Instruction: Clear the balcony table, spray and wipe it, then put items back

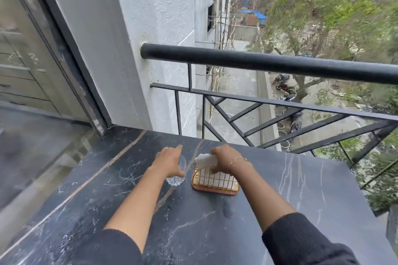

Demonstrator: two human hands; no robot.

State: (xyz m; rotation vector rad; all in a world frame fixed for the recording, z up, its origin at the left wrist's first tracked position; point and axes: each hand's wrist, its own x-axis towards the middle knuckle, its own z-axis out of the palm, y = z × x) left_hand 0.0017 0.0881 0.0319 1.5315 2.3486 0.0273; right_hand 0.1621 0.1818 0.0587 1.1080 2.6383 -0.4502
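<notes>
On the dark marble desk (215,232), the left grip (170,162) curls around a clear glass (177,175); just beside it, the right grip (224,158) pinches white napkins (205,161) upright in a gold wire holder (215,180).

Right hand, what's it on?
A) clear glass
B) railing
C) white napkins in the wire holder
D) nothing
C: the right hand curls over the white napkins standing in the gold wire holder; the glass is at the left hand.
</notes>
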